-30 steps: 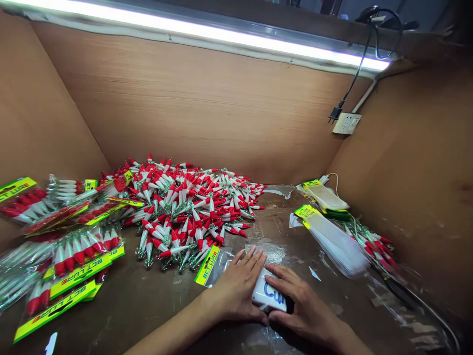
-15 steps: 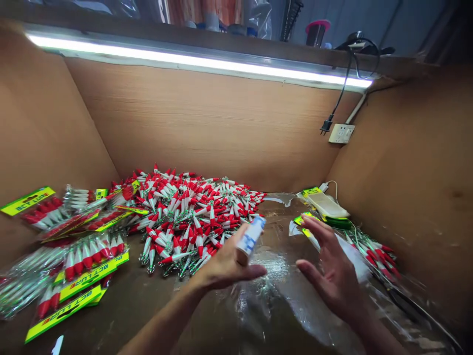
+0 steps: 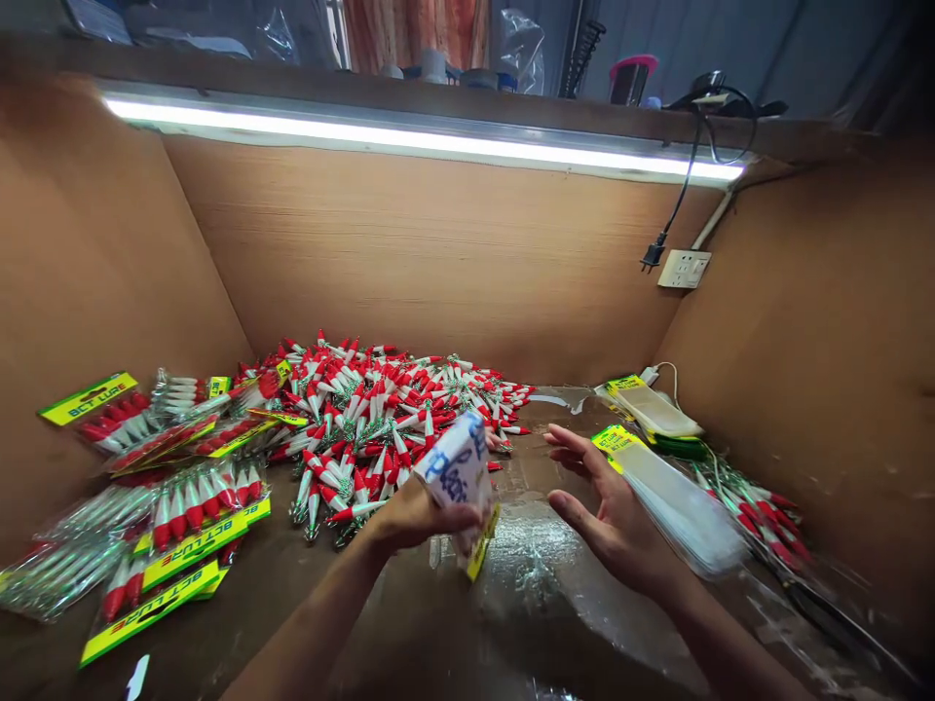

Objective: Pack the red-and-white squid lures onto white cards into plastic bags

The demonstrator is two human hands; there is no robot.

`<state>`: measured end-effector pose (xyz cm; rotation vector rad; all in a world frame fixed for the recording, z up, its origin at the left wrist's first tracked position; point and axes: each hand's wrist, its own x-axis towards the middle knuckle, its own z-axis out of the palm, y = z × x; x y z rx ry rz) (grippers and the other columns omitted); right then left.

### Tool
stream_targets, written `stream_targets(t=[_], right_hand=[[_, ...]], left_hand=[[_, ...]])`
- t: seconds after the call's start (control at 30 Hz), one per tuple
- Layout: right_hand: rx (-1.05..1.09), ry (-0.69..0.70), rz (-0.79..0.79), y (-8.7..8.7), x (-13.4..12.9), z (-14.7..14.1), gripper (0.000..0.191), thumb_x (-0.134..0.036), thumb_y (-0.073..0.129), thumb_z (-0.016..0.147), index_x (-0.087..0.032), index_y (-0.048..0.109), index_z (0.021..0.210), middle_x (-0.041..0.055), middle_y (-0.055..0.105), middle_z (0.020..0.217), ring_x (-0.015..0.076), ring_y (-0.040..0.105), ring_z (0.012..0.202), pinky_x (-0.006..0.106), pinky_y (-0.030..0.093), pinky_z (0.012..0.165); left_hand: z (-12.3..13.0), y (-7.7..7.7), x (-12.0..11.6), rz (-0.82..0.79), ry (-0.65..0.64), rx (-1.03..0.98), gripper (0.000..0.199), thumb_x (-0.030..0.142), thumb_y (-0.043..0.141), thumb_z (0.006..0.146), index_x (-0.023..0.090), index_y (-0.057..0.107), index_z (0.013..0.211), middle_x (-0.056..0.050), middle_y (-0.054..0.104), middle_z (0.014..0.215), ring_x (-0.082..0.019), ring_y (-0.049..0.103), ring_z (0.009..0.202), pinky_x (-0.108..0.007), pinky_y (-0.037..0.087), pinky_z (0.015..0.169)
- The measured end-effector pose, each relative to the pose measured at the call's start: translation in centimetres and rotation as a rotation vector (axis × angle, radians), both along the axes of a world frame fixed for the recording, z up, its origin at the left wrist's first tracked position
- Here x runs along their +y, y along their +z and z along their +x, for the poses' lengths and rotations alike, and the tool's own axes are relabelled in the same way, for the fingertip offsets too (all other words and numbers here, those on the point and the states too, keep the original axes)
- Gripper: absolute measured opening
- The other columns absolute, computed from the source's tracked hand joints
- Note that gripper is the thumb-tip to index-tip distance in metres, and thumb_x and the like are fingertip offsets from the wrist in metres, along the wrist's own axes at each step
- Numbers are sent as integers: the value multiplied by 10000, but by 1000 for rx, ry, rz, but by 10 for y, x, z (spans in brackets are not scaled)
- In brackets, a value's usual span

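My left hand [image 3: 416, 511] grips a white packet with blue writing [image 3: 459, 467]; a yellow strip shows at its lower edge. To its right, my right hand [image 3: 606, 511] is raised with fingers apart and nothing in it, beside a stack of clear bags with yellow-green headers [image 3: 679, 501]. Behind my left hand spreads a large pile of red and white lures [image 3: 380, 399] with green tinsel-like parts. Filled packs with yellow BCT LURE headers [image 3: 194, 545] lie at the left.
A second stack of bags [image 3: 650, 404] lies at the back right, near a small bunch of lures [image 3: 774, 521] and dark scissors-like handles. A black plug [image 3: 653, 255] hangs by a socket [image 3: 685, 269]. Panels enclose the table under a lit tube [image 3: 438, 141].
The packet in my left hand has turned, showing a broader written face and the yellow strip. My right hand has moved left, uncovering more of the bag stack. The view has shifted slightly.
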<state>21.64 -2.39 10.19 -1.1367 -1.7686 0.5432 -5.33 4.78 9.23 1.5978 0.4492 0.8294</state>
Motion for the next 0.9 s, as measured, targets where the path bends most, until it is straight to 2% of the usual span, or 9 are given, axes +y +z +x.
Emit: stream_targets(t=[0.07, 0.17, 0.23, 0.33, 0.43, 0.53, 0.7, 0.8, 0.9], right_hand=[[10, 22, 11, 6, 3, -4, 608, -404, 626, 966, -345, 378, 1518, 63, 495, 1504, 262, 530, 1312, 448, 448, 1118], [53, 100, 21, 15, 13, -15, 639, -405, 656, 947, -320, 389, 1521, 77, 482, 1519, 273, 476, 1373, 467, 400, 1159], [85, 198, 1, 19, 26, -27, 716, -396, 716, 906, -310, 378, 1531, 86, 465, 1535, 276, 438, 1409, 478, 361, 1184], [164, 423, -165, 17, 49, -45, 811, -371, 797, 832, -311, 385, 1529, 97, 528, 1478, 266, 536, 1320, 450, 466, 1092], [282, 561, -343, 5, 70, -57, 731, -341, 829, 789, -279, 506, 1442, 73, 682, 1249, 230, 670, 1093, 379, 565, 920], [385, 454, -366, -7, 82, -56, 610, -300, 849, 756, -236, 609, 1313, 38, 738, 1063, 202, 699, 953, 331, 576, 832], [516, 206, -285, -14, 90, -38, 524, -291, 854, 743, -217, 649, 1219, 46, 748, 1100, 206, 692, 980, 332, 557, 874], [556, 109, -249, -15, 92, -30, 473, -317, 866, 729, -198, 681, 1148, 49, 759, 1046, 210, 696, 937, 320, 559, 844], [702, 19, -152, -14, 94, -20, 426, -334, 850, 754, -204, 689, 1126, 38, 753, 1028, 193, 691, 912, 290, 559, 822]], left_hand=[[-5, -4, 4, -32, -32, -40, 845, 547, 836, 710, 210, 534, 1424, -132, 689, 1159, -345, 643, 1059, -501, 494, 949], [-7, -15, 12, -105, -145, -81, 909, 562, 847, 686, 178, 518, 1442, -170, 662, 1267, -384, 601, 1171, -489, 468, 987], [-3, -26, 16, -204, -239, -85, 932, 589, 840, 682, 164, 514, 1445, -183, 664, 1274, -396, 610, 1168, -489, 473, 972], [5, -42, 19, -321, -305, -96, 931, 625, 850, 645, 150, 560, 1390, -186, 682, 1246, -398, 634, 1131, -474, 477, 949], [9, -54, 19, -357, -275, -125, 854, 652, 856, 628, 145, 632, 1277, -177, 697, 1203, -377, 647, 1100, -438, 485, 925], [9, -62, 17, -397, -204, -154, 789, 642, 849, 664, 164, 641, 1256, -163, 689, 1204, -332, 646, 1096, -393, 493, 908], [22, -78, 12, -417, -61, -12, 682, 466, 942, 603, 128, 703, 1145, -131, 728, 1073, -260, 676, 934, -319, 494, 825], [33, -89, 11, -414, -22, 26, 585, 461, 934, 611, 96, 741, 1026, -117, 739, 966, -236, 672, 850, -301, 485, 773], [39, -95, 11, -416, 6, 32, 534, 449, 936, 607, 93, 751, 959, -94, 736, 882, -205, 651, 783, -270, 466, 707]])
